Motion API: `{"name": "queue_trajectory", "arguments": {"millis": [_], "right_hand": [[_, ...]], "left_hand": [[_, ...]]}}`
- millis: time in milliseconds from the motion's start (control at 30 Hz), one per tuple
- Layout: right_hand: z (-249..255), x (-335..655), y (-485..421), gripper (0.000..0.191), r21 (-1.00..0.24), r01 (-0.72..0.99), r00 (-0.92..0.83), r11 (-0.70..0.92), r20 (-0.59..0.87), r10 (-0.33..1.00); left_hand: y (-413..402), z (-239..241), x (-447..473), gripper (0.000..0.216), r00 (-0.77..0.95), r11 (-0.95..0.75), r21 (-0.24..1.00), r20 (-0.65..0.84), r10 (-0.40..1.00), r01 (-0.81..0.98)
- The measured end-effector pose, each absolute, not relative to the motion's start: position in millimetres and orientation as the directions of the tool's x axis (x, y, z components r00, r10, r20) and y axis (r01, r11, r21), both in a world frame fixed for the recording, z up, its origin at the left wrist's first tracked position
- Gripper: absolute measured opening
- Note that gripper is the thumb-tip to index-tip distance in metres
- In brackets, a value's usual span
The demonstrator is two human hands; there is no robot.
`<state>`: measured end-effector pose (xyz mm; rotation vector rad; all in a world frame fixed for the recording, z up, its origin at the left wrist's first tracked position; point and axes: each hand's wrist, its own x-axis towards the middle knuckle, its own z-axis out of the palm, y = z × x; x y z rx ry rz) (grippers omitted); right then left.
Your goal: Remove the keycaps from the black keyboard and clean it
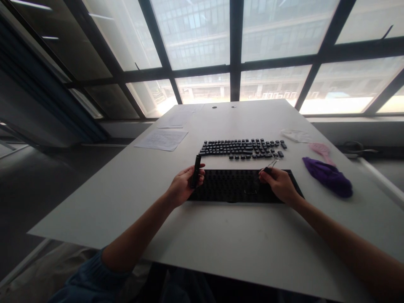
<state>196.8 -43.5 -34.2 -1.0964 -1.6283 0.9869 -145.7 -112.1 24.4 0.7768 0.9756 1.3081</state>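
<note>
A black keyboard point(227, 185) with its keycaps off lies lengthwise in front of me, and a thin wire bar shows near its front edge. My left hand point(184, 183) is closed around a long black spacebar keycap point(196, 170), held upright over the keyboard's left end. Over the right part of the keyboard, my right hand point(279, 183) grips a keycap puller point(273, 163) by its dark handle, its wire prongs pointing up and away. Loose black keycaps point(230, 147) lie in rows just beyond the keyboard.
A purple cloth point(328, 176), a pink brush-like item point(321, 149) and crumpled clear plastic point(296, 135) lie on the right of the white table point(120, 202). Printed sheets point(162, 139) lie at the back left. Large windows rise behind the table.
</note>
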Motion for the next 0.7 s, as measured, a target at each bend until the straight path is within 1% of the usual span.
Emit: {"name": "queue_trajectory", "arguments": {"millis": [67,133,333,467,567,700], "right_hand": [[-33.5,196.5,-43.5,0.035,-0.935,0.217,-0.188,0.281,0.242,0.952],[-32.9,196.2,-43.6,0.034,-0.937,0.212,-0.188,0.279,0.241,0.952],[-33.1,195.6,-43.8,0.031,-0.933,0.206,-0.188,0.293,0.256,0.948],[-32.1,194.4,-44.3,0.03,-0.935,0.203,-0.191,0.292,0.255,0.948],[-30.5,193.7,-44.6,0.031,-0.934,0.209,-0.195,0.29,0.25,0.948],[-29.1,194.0,-44.6,0.031,-0.938,0.194,-0.197,0.288,0.25,0.948]], "left_hand": [[-113.9,29.0,-142.1,0.028,0.044,0.175,0.852,-0.176,0.983,-0.493],[-115.7,32.7,-136.9,0.029,0.084,0.218,0.82,-0.205,0.975,-0.529],[-114.0,35.8,-117.9,0.034,0.155,0.34,0.776,-0.306,0.939,-0.53],[-108.1,35.6,-101.6,0.038,0.231,0.424,0.722,-0.357,0.905,-0.546],[-105.8,34.4,-91.8,0.039,0.275,0.46,0.689,-0.37,0.888,-0.56],[-106.6,31.1,-87.5,0.034,0.299,0.462,0.681,-0.352,0.887,-0.567]]}}
